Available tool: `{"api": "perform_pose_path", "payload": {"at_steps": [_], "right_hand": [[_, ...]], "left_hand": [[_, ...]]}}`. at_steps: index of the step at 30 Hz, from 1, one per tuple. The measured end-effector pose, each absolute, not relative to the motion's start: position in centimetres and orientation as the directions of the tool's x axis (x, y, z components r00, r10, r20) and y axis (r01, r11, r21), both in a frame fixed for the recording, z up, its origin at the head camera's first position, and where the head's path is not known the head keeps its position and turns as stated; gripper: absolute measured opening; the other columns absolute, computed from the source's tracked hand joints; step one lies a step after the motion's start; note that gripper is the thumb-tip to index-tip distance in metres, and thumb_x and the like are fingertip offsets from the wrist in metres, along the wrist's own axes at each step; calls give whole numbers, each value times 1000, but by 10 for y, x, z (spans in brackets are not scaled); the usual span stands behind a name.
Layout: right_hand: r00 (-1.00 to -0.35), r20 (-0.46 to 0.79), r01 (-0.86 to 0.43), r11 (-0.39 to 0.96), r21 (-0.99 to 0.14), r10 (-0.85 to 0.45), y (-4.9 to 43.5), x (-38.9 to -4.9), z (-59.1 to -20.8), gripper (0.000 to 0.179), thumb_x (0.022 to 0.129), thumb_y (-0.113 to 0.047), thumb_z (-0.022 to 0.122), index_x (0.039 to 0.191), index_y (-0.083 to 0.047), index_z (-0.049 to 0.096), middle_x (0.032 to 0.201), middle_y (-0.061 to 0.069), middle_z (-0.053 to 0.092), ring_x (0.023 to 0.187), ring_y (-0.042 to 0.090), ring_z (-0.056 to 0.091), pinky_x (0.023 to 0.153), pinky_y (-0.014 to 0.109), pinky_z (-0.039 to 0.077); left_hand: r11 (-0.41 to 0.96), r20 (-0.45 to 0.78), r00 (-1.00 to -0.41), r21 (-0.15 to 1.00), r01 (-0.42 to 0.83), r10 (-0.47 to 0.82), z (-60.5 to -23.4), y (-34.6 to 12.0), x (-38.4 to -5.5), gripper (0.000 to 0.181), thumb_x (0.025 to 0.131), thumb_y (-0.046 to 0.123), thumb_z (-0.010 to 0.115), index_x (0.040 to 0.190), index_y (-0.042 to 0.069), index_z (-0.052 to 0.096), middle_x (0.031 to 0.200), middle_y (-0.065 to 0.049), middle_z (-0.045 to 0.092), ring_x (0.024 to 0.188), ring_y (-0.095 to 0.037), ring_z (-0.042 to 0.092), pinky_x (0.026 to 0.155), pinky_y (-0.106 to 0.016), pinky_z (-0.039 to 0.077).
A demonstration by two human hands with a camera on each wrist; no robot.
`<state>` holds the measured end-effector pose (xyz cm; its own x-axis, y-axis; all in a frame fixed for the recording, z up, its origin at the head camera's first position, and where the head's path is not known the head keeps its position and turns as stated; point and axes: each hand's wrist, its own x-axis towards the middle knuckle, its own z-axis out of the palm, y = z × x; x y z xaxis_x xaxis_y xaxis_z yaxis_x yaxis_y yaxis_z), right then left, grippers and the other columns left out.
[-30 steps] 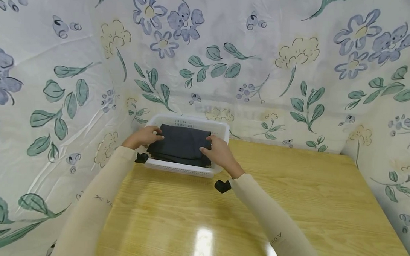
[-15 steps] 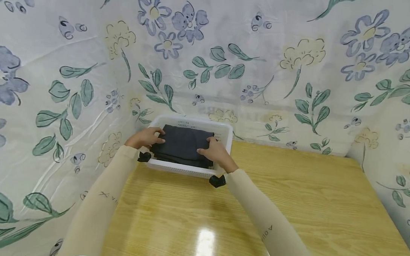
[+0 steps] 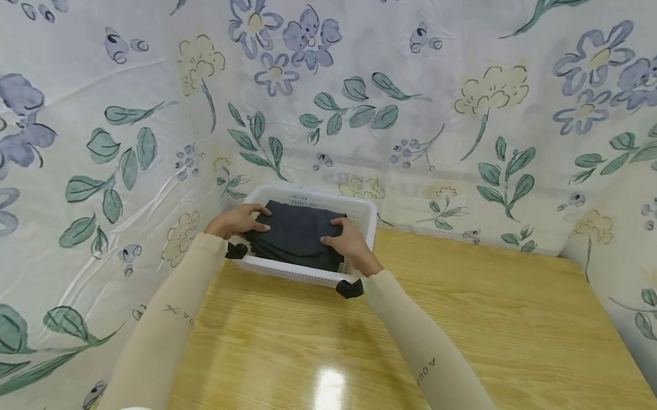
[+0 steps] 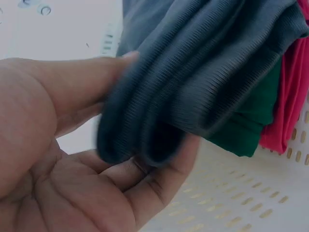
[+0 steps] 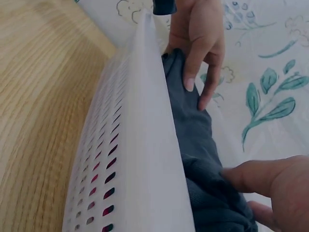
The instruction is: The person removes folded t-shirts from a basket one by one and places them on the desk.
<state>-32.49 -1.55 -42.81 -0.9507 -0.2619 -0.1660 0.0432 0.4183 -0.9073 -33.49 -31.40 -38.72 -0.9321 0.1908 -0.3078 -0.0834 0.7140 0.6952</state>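
Observation:
A folded dark grey garment [image 3: 302, 228] lies across the white perforated basket [image 3: 293, 274], its stacked layers bowing at the front. My left hand [image 3: 234, 220] grips its left end; in the left wrist view the thumb lies over the folded layers [image 4: 193, 63] and the fingers go under them. At the opposite end my right hand [image 3: 353, 243] holds the garment with its thumb on top, the fingers partly hidden. Below the grey layers, a green folded cloth [image 4: 246, 137] and a pinkish-red one [image 4: 289, 96] show inside the basket.
The basket stands at the back left of a wooden table [image 3: 466, 306], close to the floral sheet [image 3: 418, 111] hung behind and at the left. A black strap piece [image 3: 350, 288] sits at the right wrist, near the basket's front rim.
The head view has shifted slightly. My right hand has come a little inward over the garment's right end, and the garment's front layers now bow and separate more.

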Motion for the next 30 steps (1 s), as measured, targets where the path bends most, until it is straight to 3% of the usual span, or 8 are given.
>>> {"api": "perform_pose_path", "payload": {"at_steps": [7, 19, 30], "right_hand": [[-952, -146, 34, 379, -925, -271, -15, -326, -431, 57, 97, -21, 74, 148, -14, 50, 161, 15, 37, 146, 36, 38, 114, 51, 37], [-940, -124, -21, 414, -910, -319, -16, -329, -430, 55, 95, -23, 77, 146, -19, 57, 160, 12, 40, 144, 36, 40, 112, 53, 40], [-955, -79, -48, 413, -909, -286, -19, -328, -433, 52, 91, -15, 81, 140, -21, 65, 158, 11, 43, 141, 35, 44, 109, 51, 43]], "left_hand": [[671, -324, -926, 732, -116, 192, -389, -315, -336, 54, 106, 20, 61, 154, 4, 43, 162, -27, 20, 123, -39, 48, 92, -45, 49], [674, -299, -934, 733, -94, 194, -384, -310, -337, 51, 103, 15, 64, 151, 2, 48, 164, -28, 16, 140, -45, 35, 110, -57, 37], [664, -245, -953, 744, -68, 177, -390, -313, -339, 48, 102, 9, 65, 148, 2, 53, 163, -27, 21, 141, -49, 35, 112, -59, 35]]}}
